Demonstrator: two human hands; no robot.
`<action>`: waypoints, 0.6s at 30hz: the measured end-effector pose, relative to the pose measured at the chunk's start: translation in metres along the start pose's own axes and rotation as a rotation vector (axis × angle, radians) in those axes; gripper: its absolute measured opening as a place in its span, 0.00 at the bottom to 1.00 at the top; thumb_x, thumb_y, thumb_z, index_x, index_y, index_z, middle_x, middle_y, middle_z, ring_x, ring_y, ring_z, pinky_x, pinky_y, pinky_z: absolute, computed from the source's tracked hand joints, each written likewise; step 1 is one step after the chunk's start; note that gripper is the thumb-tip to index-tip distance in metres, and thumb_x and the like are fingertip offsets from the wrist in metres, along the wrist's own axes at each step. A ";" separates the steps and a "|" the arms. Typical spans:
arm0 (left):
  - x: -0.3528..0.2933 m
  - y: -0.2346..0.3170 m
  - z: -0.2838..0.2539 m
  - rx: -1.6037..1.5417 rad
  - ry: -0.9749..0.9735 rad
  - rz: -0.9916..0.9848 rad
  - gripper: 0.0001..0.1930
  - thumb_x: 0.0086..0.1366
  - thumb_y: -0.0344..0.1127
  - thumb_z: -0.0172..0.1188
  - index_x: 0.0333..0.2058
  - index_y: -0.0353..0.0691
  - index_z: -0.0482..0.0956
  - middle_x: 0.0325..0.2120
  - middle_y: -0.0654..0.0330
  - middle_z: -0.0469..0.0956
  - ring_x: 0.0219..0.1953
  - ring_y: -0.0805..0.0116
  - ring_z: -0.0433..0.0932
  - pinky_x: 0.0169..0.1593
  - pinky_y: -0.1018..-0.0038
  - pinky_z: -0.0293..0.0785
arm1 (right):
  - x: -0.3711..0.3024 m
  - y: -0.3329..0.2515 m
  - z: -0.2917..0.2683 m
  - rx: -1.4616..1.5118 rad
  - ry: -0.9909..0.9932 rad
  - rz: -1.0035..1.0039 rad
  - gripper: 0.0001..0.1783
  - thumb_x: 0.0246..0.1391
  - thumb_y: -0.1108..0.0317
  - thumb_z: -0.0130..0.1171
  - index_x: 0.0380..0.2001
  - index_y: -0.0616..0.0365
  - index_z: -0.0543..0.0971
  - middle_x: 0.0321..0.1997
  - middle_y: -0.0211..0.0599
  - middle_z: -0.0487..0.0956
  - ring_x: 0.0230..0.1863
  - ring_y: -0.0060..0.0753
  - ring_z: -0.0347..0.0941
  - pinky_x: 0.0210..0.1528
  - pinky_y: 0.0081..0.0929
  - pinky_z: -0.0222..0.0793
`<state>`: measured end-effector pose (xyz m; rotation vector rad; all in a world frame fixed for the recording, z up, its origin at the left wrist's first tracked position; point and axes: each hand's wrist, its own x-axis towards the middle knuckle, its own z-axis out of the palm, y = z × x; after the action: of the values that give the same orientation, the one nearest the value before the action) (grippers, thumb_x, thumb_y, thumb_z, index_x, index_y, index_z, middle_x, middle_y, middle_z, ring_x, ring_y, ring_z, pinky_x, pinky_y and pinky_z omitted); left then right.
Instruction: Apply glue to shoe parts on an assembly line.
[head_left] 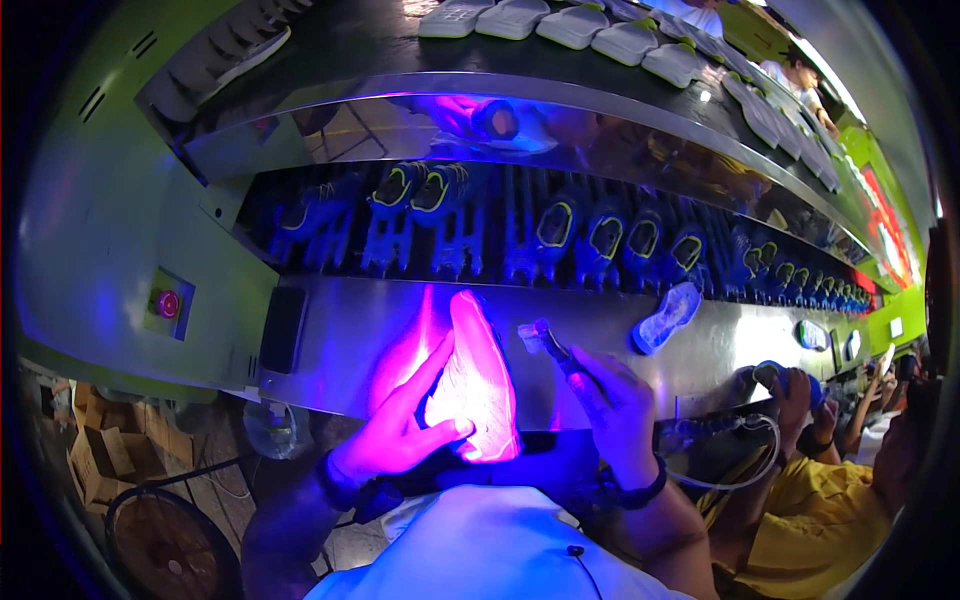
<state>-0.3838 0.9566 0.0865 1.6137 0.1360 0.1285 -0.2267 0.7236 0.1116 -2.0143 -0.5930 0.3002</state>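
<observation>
A long shoe part (482, 375) glows pink and white under violet light in front of me, its narrow end pointing away. The glare hides whether it is a sole or an upper. My left hand (405, 432) grips it from the left, thumb over its near part and fingers along its side. To its right, my right hand (618, 405) is closed round the dark handle of a brush (550, 342). The brush head points up and left, over the steel bench (590, 325) and apart from the shoe part.
A loose shoe sole (665, 318) lies on the bench to the right. Beyond, shoe uppers (605, 236) stand on a dark rack, below a belt carrying soles (570, 27). A co-worker in yellow (820, 515) works at right. Cardboard boxes (115, 450) and a fan (170, 540) stand lower left.
</observation>
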 end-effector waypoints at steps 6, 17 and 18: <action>0.004 0.031 -0.022 0.441 -0.118 0.289 0.43 0.62 0.35 0.71 0.71 0.27 0.59 0.46 0.44 0.76 0.50 0.51 0.77 0.56 0.59 0.72 | 0.013 -0.038 -0.010 -0.064 -0.004 -0.222 0.20 0.57 0.69 0.69 0.53 0.57 0.84 0.48 0.46 0.86 0.43 0.43 0.85 0.45 0.33 0.78; 0.004 0.039 -0.048 0.590 -0.230 0.237 0.43 0.60 0.36 0.71 0.71 0.33 0.60 0.41 0.48 0.75 0.42 0.52 0.76 0.50 0.61 0.74 | 0.012 -0.027 -0.015 -0.096 -0.078 -0.287 0.17 0.54 0.72 0.70 0.48 0.58 0.87 0.48 0.44 0.87 0.48 0.45 0.85 0.56 0.38 0.77; 0.005 0.038 -0.051 0.587 -0.228 0.236 0.43 0.60 0.36 0.71 0.71 0.33 0.60 0.41 0.48 0.75 0.42 0.52 0.76 0.50 0.61 0.74 | 0.014 -0.024 -0.015 -0.098 -0.081 -0.287 0.17 0.54 0.72 0.70 0.48 0.58 0.87 0.48 0.44 0.87 0.48 0.45 0.85 0.56 0.38 0.77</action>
<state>-0.3870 1.0064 0.1266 2.2145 -0.2152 0.0886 -0.2148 0.7290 0.1402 -1.9843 -0.9519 0.1823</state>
